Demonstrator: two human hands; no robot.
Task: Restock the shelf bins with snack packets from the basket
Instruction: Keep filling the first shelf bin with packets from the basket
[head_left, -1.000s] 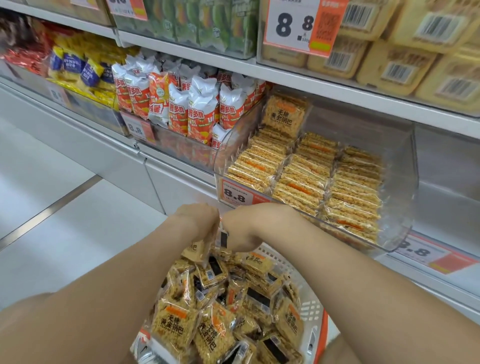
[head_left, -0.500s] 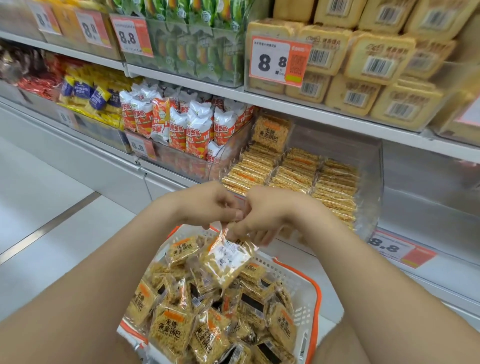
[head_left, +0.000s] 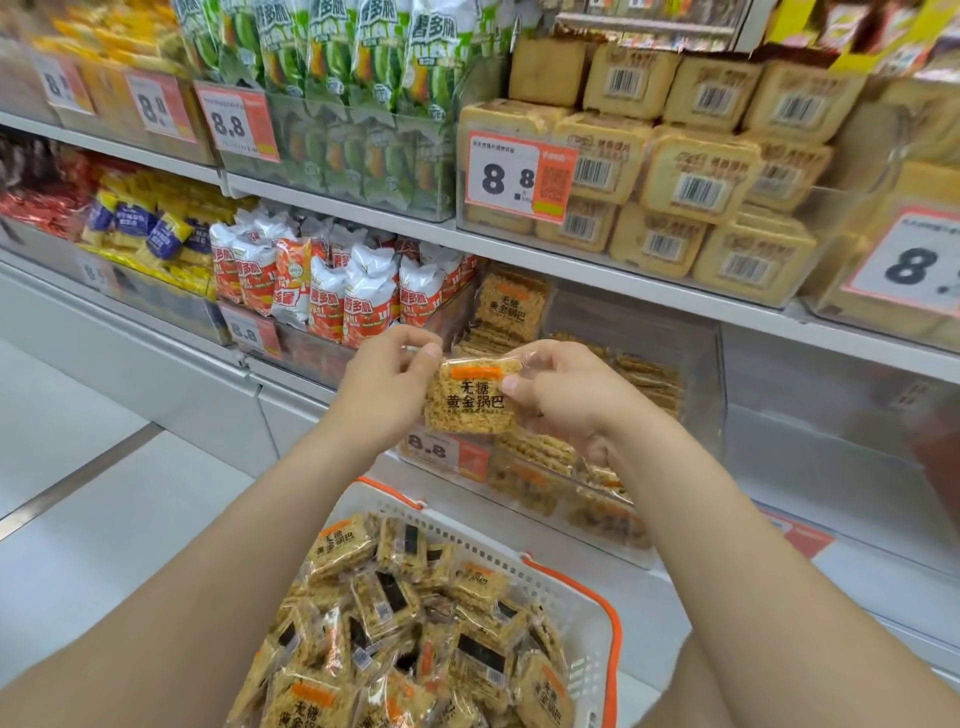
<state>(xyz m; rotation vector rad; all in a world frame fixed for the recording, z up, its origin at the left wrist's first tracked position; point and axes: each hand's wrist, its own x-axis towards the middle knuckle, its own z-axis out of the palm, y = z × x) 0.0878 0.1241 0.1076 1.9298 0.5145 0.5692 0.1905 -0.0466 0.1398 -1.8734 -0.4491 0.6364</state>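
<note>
Left hand (head_left: 384, 400): pinching the left edge of the snack packet (head_left: 470, 397), thumb tip at the upper left corner.

Snack packet: count one. Held in the air in front of the shelf bin and above the basket, touching neither. Printed face toward the camera, text upright, orange band along the top edge. Outline close to square, so no long axis to state.

Right hand (head_left: 566, 410): gripping the right edge, thumb on the front face, fingers behind.

Basket (head_left: 582, 618): count one, white with an orange handle, low in view. Heaped with loose packets (head_left: 395, 618) of the same kind, lying at mixed angles, too overlapped to count.

Shelf bin (head_left: 639, 322): count one, clear-walled. One upright packet (head_left: 511, 306) at the back. Rows stacked on edge in front, partly hidden by the hands, not countable.
</note>
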